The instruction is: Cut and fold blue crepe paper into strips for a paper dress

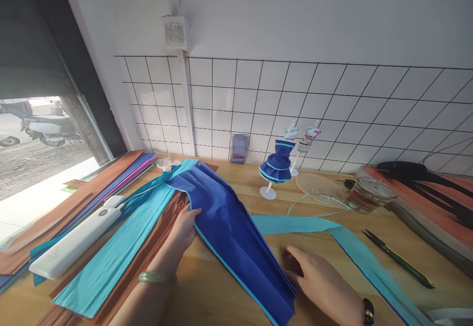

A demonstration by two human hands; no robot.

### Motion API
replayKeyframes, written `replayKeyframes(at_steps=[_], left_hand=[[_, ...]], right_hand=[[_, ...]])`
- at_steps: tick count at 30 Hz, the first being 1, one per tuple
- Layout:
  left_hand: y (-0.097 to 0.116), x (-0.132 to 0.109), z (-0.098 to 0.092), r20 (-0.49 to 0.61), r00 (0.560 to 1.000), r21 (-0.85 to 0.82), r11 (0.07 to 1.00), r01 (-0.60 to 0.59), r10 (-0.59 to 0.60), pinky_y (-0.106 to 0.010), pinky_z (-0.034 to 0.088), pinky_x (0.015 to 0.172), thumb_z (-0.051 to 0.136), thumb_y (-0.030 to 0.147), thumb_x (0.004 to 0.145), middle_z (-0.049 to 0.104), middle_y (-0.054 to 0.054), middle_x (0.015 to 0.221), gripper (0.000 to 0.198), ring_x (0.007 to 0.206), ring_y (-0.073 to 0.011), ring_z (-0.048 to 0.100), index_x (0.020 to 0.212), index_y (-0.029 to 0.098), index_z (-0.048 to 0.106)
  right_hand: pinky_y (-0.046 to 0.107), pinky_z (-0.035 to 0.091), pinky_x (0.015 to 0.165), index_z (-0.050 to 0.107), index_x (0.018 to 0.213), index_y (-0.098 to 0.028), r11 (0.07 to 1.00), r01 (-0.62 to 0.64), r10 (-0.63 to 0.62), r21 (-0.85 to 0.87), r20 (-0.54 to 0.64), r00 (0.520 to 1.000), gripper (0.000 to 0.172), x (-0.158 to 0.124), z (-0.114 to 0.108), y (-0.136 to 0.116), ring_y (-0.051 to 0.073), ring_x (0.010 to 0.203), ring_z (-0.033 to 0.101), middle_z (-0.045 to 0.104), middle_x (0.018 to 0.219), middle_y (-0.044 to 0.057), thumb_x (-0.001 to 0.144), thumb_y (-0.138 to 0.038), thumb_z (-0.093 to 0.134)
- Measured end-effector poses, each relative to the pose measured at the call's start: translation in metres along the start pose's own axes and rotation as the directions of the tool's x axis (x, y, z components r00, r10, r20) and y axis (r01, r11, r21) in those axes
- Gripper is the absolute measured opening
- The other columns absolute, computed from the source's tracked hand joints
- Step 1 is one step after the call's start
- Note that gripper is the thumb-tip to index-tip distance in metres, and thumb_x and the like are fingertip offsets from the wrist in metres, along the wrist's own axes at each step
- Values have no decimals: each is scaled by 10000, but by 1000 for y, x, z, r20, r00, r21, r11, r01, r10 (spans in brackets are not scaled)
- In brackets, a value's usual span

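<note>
A dark blue crepe paper sheet with light-blue edging (236,232) slopes down across the middle of the table in long folds. My left hand (186,225) pinches its left edge, thumb on top and the other fingers hidden beneath. Close by the sheet's lower right edge is my right hand (312,272), fingers loosely curled with a gap between thumb and forefinger. Nothing shows in that hand. Under and beyond it, a light-blue paper strip (295,224) bends across the tabletop toward the lower right.
Turquoise crepe paper (121,247), brown paper (155,242) and a white power bank (77,237) lie at left. Behind stand a miniature blue dress (278,163) on a stand and a phone-like card (239,148). Thread snips (399,259), a glass jar (371,195) and a bag (436,203) lie right.
</note>
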State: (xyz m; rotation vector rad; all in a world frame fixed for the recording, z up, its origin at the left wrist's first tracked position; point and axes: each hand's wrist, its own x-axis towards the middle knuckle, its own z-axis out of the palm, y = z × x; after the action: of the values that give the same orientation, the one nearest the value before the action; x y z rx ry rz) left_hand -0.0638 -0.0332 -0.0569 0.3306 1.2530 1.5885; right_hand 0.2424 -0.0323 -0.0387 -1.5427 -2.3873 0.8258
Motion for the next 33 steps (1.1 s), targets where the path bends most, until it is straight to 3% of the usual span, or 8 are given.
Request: replayKeyframes(at_steps=[3,8,11,14,20,27,30,33], left_hand=[[2,-2,1,-24,1000,-6,1000,-2,2,-317,554,629,472,4,768,699,-64,727,240,614,-188,670,933,131,592],[5,-3,3,-28,999,-8,1000,23,-23,-328,561,607,473,18,773,701,-90,718,216,597,-202,672,923,105,601],[6,-4,4,-26,999,-2,999,36,-36,-318,562,588,461,21,787,700,-82,702,215,584,-197,671,931,109,594],[6,-5,4,-15,999,9,999,50,-50,-295,562,577,437,28,812,696,-65,680,202,565,-175,666,927,120,575],[-1,-9,5,124,982,88,988,129,-140,-335,570,655,442,82,843,708,-75,727,156,626,-182,682,945,126,551],[-2,-22,9,268,912,346,914,210,-311,-433,553,761,669,216,738,723,-115,828,234,742,-250,691,935,118,588],[2,-25,10,272,900,447,873,196,-341,-392,554,763,743,257,664,727,-102,853,347,775,-242,688,953,129,601],[5,-29,13,256,902,539,826,166,-348,-346,559,735,768,325,622,732,-80,838,367,766,-224,688,904,147,614]], right_hand=[[313,457,755,612,875,-233,998,57,-56,15,-59,997,219,-10,7,-4,235,869,642,692,915,73,858,-300,404],[241,478,752,611,916,-233,975,56,-43,215,-66,997,383,-16,2,-15,198,938,633,698,940,38,921,-446,292],[239,482,663,608,821,-230,994,53,-47,96,-56,997,332,-13,4,-15,193,780,654,703,809,19,902,-441,365],[250,447,527,554,668,-230,994,63,-76,-90,-141,987,376,-8,4,-8,175,559,612,653,615,3,921,-393,329],[291,517,677,622,983,-243,947,141,-255,-289,-405,878,303,-11,-19,20,196,789,676,714,934,59,927,-335,339],[373,547,684,697,892,-196,807,59,-335,-588,-373,865,357,-15,-18,58,225,800,657,694,935,91,911,-269,348],[427,492,843,666,1009,-163,795,117,-426,-595,-410,806,336,-26,-10,48,251,970,598,653,1051,122,920,-271,361],[349,475,856,652,1003,-189,740,300,-603,-602,-396,692,303,-43,10,21,203,949,594,664,1027,77,934,-246,362]])
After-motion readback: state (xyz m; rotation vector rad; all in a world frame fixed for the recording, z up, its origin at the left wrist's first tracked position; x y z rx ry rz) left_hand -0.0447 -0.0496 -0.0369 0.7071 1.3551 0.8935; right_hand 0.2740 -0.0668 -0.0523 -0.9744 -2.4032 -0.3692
